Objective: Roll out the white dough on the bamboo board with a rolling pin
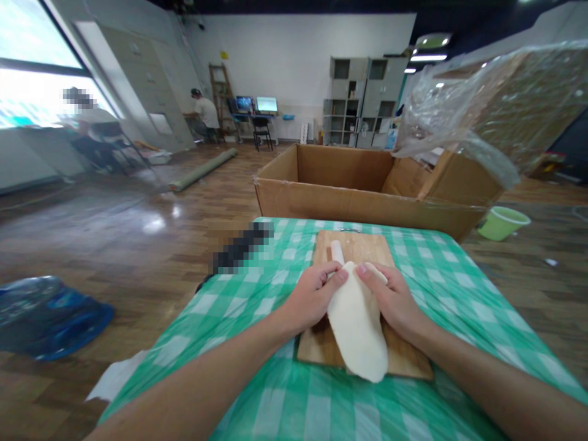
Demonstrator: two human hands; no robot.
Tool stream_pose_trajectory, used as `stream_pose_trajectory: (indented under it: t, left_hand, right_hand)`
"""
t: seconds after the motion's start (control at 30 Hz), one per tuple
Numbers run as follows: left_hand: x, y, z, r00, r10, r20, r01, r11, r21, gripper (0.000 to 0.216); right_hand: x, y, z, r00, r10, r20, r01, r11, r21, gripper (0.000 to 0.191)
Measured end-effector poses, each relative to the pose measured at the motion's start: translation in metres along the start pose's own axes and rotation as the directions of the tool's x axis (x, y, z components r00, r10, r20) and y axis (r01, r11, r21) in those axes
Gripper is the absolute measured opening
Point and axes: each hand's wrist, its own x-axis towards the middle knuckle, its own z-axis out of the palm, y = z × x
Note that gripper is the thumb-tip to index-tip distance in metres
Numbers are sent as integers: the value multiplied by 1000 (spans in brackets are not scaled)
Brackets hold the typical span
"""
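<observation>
- left arm angles in from bottom left, left hand (pixel 315 297) pinching the dough sheet (pixel 358 334) up top, thumb over curled fingers
- pale rolling pin (pixel 337 251) pokes out just past the hands, on the wooden board (pixel 316 349)
- dough droops between both hands, over the board
- right hand (pixel 395 300) basically mirrors, thumb pinching the other top corner

Both forearms (pixel 215 367) are bare, and the fingers (pixel 337 279) seemingly have short nails (pixel 362 269).

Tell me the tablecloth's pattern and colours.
Green and white checks on the tablecloth, seen best in the head view.
</observation>
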Motion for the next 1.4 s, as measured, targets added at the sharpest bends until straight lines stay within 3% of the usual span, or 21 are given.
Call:
stream_pose_trajectory:
  t: [0.2,0.43,0.63,0.93,1.23,1.4]
  left_hand:
    - [-2,5,-1,999,54,4,-53,975,214,48]
    - [-1,6,0,1000,27,7,-28,994,108,46]
    - [-1,8,0,999,33,22,-36,989,144,36]
    - [-4,6,2,997,63,-49,-55,988,143,35]
    - [-1,5,-3,999,41,4,-41,991,127,36]
    - [-5,7,-1,997,72,10,-72,983,170,36]
  right_hand:
    - [6,-12,-5,983,-183,10,180,957,-225,33]
    - [0,-18,-6,974,-227,-15,210,925,-316,34]
    - [-2,-16,-6,973,-229,27,224,909,-352,33]
    - [0,-12,-7,978,-207,40,206,899,-386,29]
    - [1,-5,-9,981,-167,96,187,947,-262,33]
    - [1,-6,-9,974,-185,132,218,926,-309,31]
